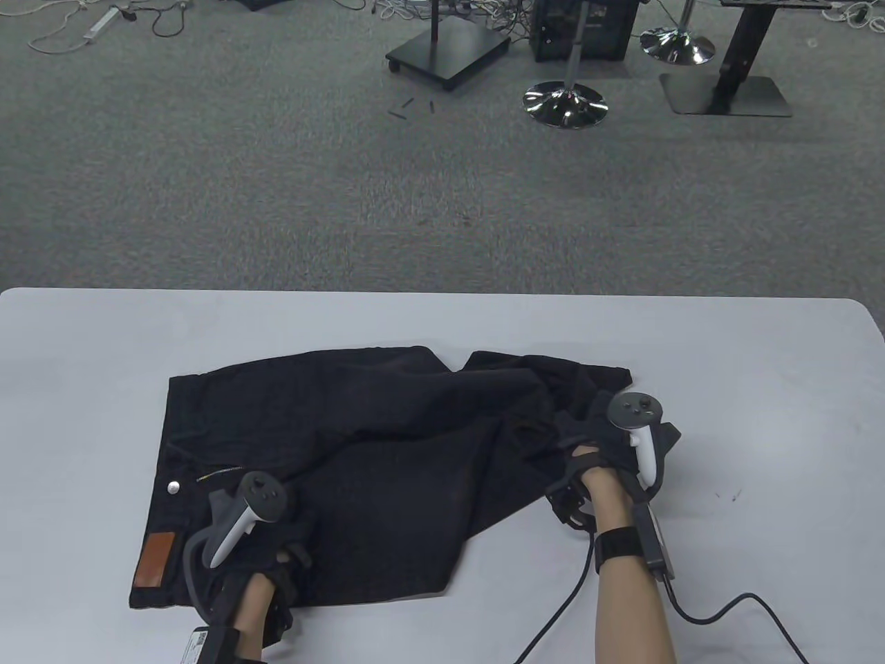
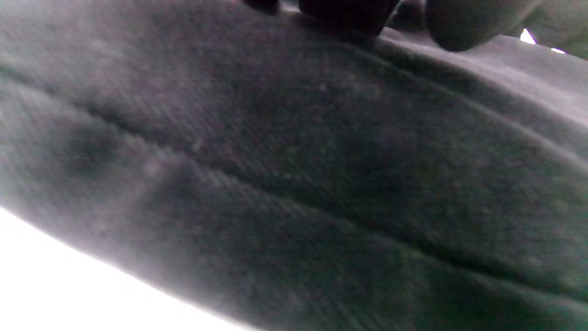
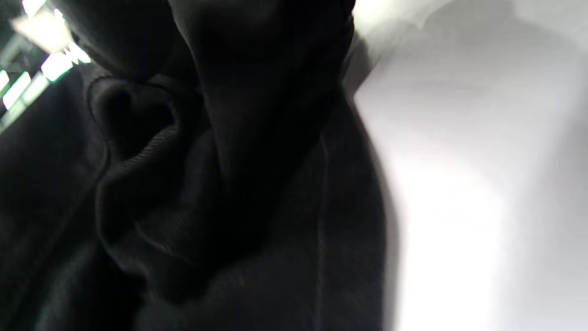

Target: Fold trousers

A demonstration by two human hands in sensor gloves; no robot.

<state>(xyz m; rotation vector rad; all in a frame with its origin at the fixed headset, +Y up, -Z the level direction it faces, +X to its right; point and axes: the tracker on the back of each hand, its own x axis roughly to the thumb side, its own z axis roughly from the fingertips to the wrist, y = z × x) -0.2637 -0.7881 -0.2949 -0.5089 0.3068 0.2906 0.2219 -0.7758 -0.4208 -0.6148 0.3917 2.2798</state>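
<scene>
Left hand [image 1: 266, 553] fingers hidden under its tracker, grip on trousers [image 1: 359, 470] unreadable. Right hand [image 1: 608, 449] likewise (wrist views: only blurred dark cloth).

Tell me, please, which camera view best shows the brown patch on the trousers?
The table view: the brown patch sits on the waistband beside the left hand. Both wrist views show only dark fabric, no patch.

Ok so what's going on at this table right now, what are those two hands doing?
A person in sensor gloves is folding black trousers on a white table. The left hand rests on the waistband end, near the brown patch and the button. The right hand is at the bunched-up leg end; whether it grips the cloth is hard to tell. The fold is not neat yet.
</scene>
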